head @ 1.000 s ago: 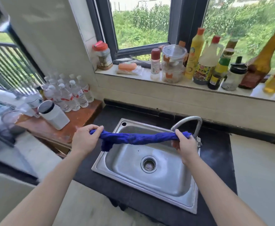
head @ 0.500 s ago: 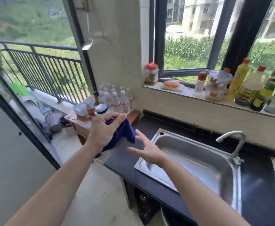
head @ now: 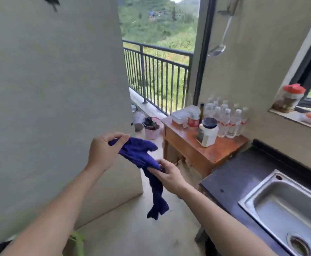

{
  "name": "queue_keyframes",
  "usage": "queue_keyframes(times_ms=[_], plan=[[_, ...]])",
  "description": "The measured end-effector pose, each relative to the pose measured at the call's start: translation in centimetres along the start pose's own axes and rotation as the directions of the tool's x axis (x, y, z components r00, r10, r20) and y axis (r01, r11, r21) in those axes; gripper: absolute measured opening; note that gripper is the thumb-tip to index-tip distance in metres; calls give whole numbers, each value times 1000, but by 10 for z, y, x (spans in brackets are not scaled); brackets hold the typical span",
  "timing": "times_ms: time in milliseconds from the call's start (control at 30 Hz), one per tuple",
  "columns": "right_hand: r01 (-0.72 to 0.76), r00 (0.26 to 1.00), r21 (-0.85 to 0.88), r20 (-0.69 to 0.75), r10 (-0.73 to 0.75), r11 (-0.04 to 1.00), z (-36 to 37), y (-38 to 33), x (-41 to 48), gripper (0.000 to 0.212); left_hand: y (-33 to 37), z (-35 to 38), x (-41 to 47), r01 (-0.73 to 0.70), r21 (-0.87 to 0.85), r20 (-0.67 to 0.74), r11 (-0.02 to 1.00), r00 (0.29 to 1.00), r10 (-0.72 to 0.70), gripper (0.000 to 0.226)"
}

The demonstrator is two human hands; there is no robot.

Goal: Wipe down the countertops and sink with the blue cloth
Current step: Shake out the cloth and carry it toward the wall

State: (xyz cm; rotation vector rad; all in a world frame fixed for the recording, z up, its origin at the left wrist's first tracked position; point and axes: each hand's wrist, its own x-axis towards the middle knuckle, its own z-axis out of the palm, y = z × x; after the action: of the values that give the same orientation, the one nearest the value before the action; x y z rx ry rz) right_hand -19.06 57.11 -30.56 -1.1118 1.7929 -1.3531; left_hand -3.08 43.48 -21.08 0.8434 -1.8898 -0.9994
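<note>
I hold the blue cloth (head: pixel 140 156) in the air over the floor, left of the counter. My left hand (head: pixel 105 152) pinches its upper end. My right hand (head: pixel 169 174) grips it lower down, and a twisted tail hangs below that hand. The black countertop (head: pixel 243 174) and the steel sink (head: pixel 287 206) lie at the lower right, apart from both hands.
A small wooden table (head: pixel 202 145) left of the counter carries several water bottles (head: pixel 228 119), a white jar (head: pixel 208 132) and a red tin. Baskets (head: pixel 151 128) stand on the floor by the balcony railing (head: pixel 156 76). A grey wall (head: pixel 55 89) fills the left. A ladle (head: pixel 219 43) hangs on the wall.
The view has swung left, away from the sink. The cloth, stretched over the sink a second ago, went to my left hand alone; now my right hand grips it again off the counter.
</note>
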Motion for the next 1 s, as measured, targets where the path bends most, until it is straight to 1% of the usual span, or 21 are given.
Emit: queue_keyframes(times_ms=[33, 133, 167, 233, 300, 333, 433, 467, 533, 567, 600, 633, 700, 733, 767, 800, 833, 867, 933, 967, 1000], plan=[[27, 1000, -53, 5, -27, 998, 4, -5, 7, 12, -19, -17, -2, 32, 61, -45, 998, 999, -29, 15], [139, 989, -276, 88, -119, 951, 17, -23, 33, 16, -68, -47, -8, 149, 126, -186, 981, 975, -124, 16], [170, 983, -310, 114, -141, 935, 20, -28, 42, 16, -81, -52, -9, 174, 137, -220, 975, 965, -141, 16], [220, 975, -362, 112, -191, 906, 26, -33, 62, 16, -102, -61, -10, 210, 138, -269, 968, 949, -167, 16], [258, 966, -393, 98, -239, 882, 31, -37, 83, 17, -121, -70, -6, 224, 129, -289, 966, 940, -180, 18], [278, 960, -395, 97, -261, 876, 35, -40, 95, 17, -129, -73, -2, 219, 154, -286, 963, 943, -169, 18], [284, 958, -285, 118, -261, 915, 50, -51, 132, 13, -144, -78, 20, 170, 293, -254, 941, 962, -95, 21], [282, 957, -250, 143, -252, 926, 55, -57, 146, 11, -146, -79, 31, 179, 331, -240, 926, 965, -101, 23], [302, 945, -199, 191, -266, 932, 65, -69, 176, 8, -148, -80, 55, 247, 354, -214, 902, 960, -179, 19], [316, 938, -166, 203, -281, 934, 68, -76, 193, 7, -146, -80, 67, 289, 324, -207, 901, 951, -230, 13], [324, 932, -123, 211, -294, 938, 71, -82, 210, 8, -143, -79, 79, 327, 249, -191, 911, 939, -285, 8], [322, 926, -65, 227, -301, 944, 74, -89, 227, 8, -139, -77, 93, 342, 164, -158, 925, 935, -318, 12], [299, 901, 49, 313, -299, 953, 74, -101, 262, 14, -123, -73, 126, 329, 24, -40, 944, 944, -328, 32], [288, 878, 98, 372, -303, 953, 73, -108, 278, 19, -117, -69, 145, 319, -38, 16, 947, 948, -319, 43], [271, 850, 149, 426, -309, 951, 71, -115, 293, 23, -113, -66, 164, 310, -74, 61, 948, 950, -306, 49], [241, 828, 196, 470, -307, 950, 67, -121, 309, 26, -109, -64, 181, 301, -74, 78, 951, 952, -295, 49], [201, 814, 232, 501, -293, 952, 63, -127, 323, 28, -106, -61, 197, 293, -48, 68, 955, 955, -290, 41], [161, 808, 246, 523, -270, 956, 60, -133, 337, 28, -105, -59, 212, 282, 10, 28, 960, 959, -282, 29], [123, 802, 234, 549, -235, 965, 54, -139, 362, 28, -104, -57, 235, 258, 130, -118, 957, 963, -243, 11], [125, 800, 220, 555, -230, 967, 52, -141, 374, 28, -104, -58, 245, 252, 166, -189, 953, 957, -220, 7], [132, 796, 203, 562, -226, 970, 52, -142, 385, 27, -103, -59, 254, 246, 184, -244, 952, 949, -198, 9]])
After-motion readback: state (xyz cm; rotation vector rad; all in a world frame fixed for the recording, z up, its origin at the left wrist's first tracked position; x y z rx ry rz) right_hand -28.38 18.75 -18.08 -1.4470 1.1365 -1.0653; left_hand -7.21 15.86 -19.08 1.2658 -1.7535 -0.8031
